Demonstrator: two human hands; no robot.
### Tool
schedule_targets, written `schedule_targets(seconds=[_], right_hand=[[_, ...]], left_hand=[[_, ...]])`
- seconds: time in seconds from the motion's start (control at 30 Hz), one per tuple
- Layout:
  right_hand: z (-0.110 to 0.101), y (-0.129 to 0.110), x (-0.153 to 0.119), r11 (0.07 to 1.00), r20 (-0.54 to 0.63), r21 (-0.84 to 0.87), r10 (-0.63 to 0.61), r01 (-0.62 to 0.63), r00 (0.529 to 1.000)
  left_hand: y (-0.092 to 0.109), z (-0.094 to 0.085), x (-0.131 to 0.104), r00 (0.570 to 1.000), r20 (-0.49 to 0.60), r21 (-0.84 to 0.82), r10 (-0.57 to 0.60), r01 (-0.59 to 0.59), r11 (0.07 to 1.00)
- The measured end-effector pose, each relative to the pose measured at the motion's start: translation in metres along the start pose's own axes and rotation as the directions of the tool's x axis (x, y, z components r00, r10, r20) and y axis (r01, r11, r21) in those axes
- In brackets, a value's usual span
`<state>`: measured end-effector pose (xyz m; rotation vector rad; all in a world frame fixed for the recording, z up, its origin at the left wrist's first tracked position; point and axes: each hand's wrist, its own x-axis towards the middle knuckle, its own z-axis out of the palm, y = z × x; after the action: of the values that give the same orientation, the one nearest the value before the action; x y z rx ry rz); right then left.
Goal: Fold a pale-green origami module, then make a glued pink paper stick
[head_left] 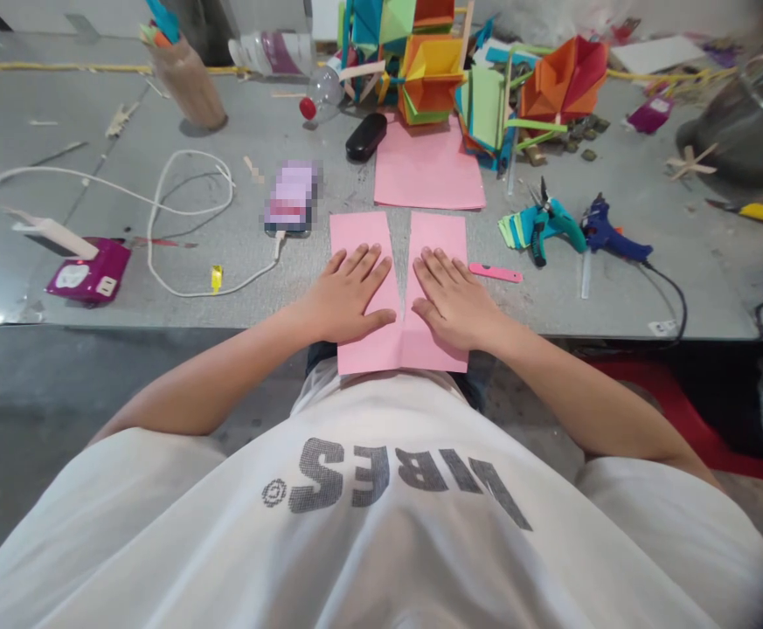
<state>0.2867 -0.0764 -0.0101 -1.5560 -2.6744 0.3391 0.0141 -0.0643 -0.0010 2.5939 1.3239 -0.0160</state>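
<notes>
A pink sheet of paper (pixel 368 351) lies at the table's front edge, its near end hanging over toward my lap. A narrow V-shaped gap runs down its middle from the far side, parting it into two strips that join near me. My left hand (pixel 353 295) rests flat on the left strip with fingers spread. On the right strip lies my right hand (pixel 452 297), also flat, palm down. Just right of that hand is a pink craft knife (pixel 495 273). More pink paper (pixel 428 175) lies beyond the strips.
Colourful folded-paper pieces (pixel 430 70) stand at the back. To the right are teal pliers (pixel 555 223) and a blue glue gun (pixel 613 231). A phone (pixel 293 196) with a white cable lies left, near a purple power adapter (pixel 89 273). A black case (pixel 366 137) sits behind.
</notes>
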Motion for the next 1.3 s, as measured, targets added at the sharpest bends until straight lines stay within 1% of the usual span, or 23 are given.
schedule_targets(seconds=[0.17,0.33,0.57,0.73,0.83,0.93,1.0,1.03,1.07,1.17,1.23,1.3], right_hand=[[0.002,0.002,0.001,1.000,-0.007,0.004,-0.002,0.002,1.000],[0.004,0.007,0.002,1.000,-0.003,-0.005,-0.008,0.008,1.000],[0.004,0.020,-0.003,0.999,-0.009,-0.012,-0.031,0.031,0.999],[0.003,0.031,-0.008,0.998,0.003,-0.017,-0.061,0.061,0.998],[0.001,0.036,-0.011,0.996,0.007,-0.018,-0.085,0.085,0.996],[-0.002,0.039,-0.013,0.994,-0.003,-0.012,-0.110,0.110,0.994],[-0.005,0.038,-0.014,0.993,0.001,-0.009,-0.118,0.118,0.993],[-0.007,0.038,-0.014,0.993,0.003,-0.008,-0.121,0.121,0.993],[-0.009,0.038,-0.013,0.992,0.005,-0.007,-0.126,0.126,0.992],[-0.014,0.038,-0.010,0.988,0.004,-0.003,-0.153,0.153,0.988],[-0.016,0.039,-0.007,0.987,0.009,-0.002,-0.163,0.163,0.987],[-0.018,0.040,-0.005,0.986,0.014,0.001,-0.164,0.164,0.986]], left_hand=[[-0.002,0.001,0.001,1.000,0.018,0.002,-0.006,0.006,1.000],[-0.003,0.002,0.001,1.000,0.004,0.005,-0.002,0.002,1.000],[-0.007,0.005,0.001,0.999,-0.032,0.014,0.030,-0.029,0.999],[-0.006,0.006,0.001,1.000,-0.022,0.008,0.018,-0.018,1.000],[-0.007,0.003,-0.001,1.000,-0.003,-0.003,0.010,-0.010,1.000],[-0.011,-0.006,0.001,0.999,0.034,-0.013,0.034,-0.034,0.999],[-0.015,-0.015,0.009,0.999,0.015,-0.018,0.050,-0.050,0.999],[-0.017,-0.020,0.016,0.999,-0.018,-0.016,0.045,-0.046,0.999],[-0.017,-0.025,0.024,0.997,-0.075,-0.017,0.011,-0.012,1.000],[-0.017,-0.038,0.059,0.985,-0.148,0.018,-0.094,0.097,0.995],[-0.017,-0.044,0.083,0.978,-0.162,0.052,-0.129,0.139,0.989],[-0.017,-0.047,0.103,0.971,-0.168,0.076,-0.168,0.183,0.980]])
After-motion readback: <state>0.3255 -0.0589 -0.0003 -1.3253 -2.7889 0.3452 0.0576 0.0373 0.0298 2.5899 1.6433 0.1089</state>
